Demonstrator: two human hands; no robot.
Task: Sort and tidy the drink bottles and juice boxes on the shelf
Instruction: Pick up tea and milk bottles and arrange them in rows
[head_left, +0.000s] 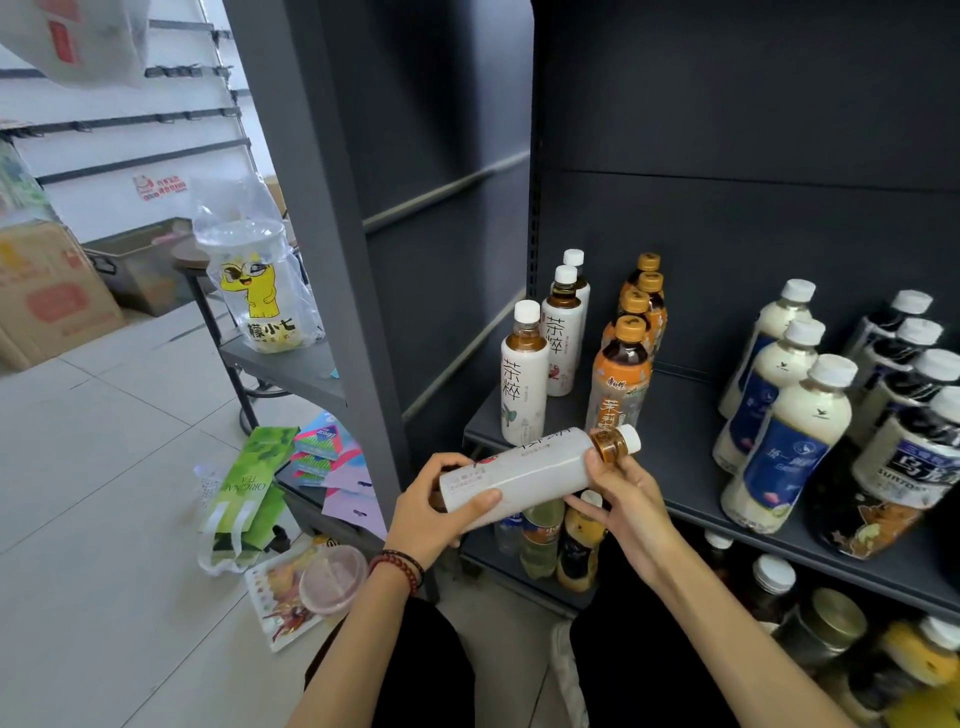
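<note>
Both hands hold one smooth, round tea bottle on its side. Left hand fingers wrap its bottom. Right hand fingers pinch below the white cap, before the dark metal shelf.

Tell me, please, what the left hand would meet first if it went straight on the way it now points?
Probably the front white-labelled bottle standing on the shelf: the left hand, gripping the base of the held bottle, points toward it, though depth is unclear.
</note>
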